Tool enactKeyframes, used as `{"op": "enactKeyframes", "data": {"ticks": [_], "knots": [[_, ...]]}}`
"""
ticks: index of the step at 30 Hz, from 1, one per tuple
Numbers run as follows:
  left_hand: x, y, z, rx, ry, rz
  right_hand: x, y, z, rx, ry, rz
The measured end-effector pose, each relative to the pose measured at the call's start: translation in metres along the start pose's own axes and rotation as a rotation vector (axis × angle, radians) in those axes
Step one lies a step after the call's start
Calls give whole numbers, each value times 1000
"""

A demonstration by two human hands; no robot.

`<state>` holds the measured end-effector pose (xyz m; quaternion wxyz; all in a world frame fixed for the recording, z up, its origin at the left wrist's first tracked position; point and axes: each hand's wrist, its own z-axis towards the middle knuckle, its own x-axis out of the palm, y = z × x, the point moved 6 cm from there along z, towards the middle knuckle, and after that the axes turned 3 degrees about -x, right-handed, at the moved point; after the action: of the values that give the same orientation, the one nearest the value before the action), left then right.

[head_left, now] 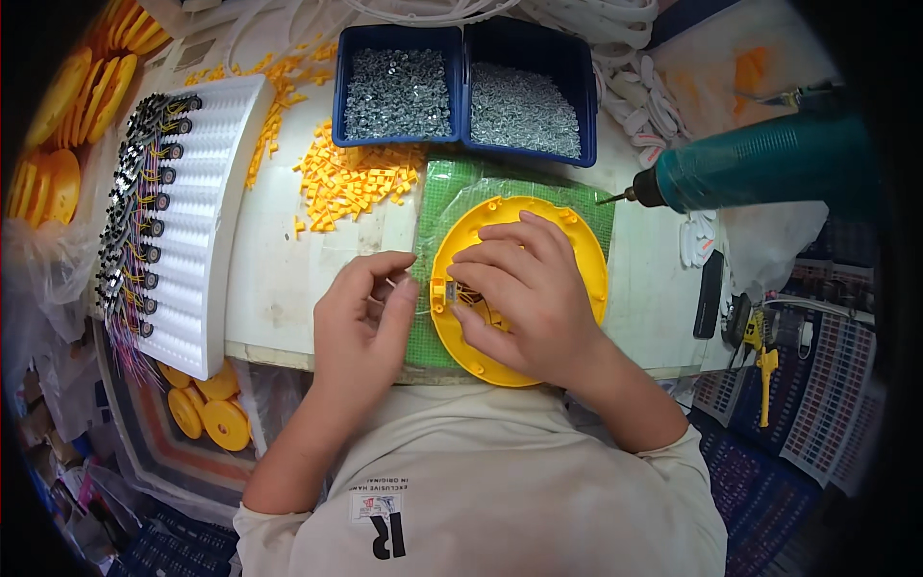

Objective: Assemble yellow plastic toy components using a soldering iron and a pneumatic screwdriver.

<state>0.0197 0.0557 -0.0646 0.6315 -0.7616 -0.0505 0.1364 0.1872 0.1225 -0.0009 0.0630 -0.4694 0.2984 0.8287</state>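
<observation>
A round yellow plastic housing (586,255) lies open side up on a green mat (452,192) in front of me. My right hand (529,293) is over it, thumb and fingers bent around wires near its left side; what they grip is hidden. A small grey metal part (450,291) shows at the left rim, by the fingertips. My left hand (365,313) is closed just left of the housing, thumb against curled fingers, with a thin white cable (421,312) running from it to the rim.
Two blue bins (463,87) of small metal parts stand behind the mat. Loose yellow plastic pieces (351,178) lie left of them. A white foam tray (231,192) holds wired black parts. At right hangs a teal electric screwdriver (760,159), its bit near the housing.
</observation>
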Motion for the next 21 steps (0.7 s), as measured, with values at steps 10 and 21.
{"op": "enactKeyframes", "data": {"ticks": [10,21], "knots": [[13,0,8,-100,160,-60,8,2,2,-2,76,-95],[30,-63,19,725,373,638,-41,-49,-52,202,94,-26]]}}
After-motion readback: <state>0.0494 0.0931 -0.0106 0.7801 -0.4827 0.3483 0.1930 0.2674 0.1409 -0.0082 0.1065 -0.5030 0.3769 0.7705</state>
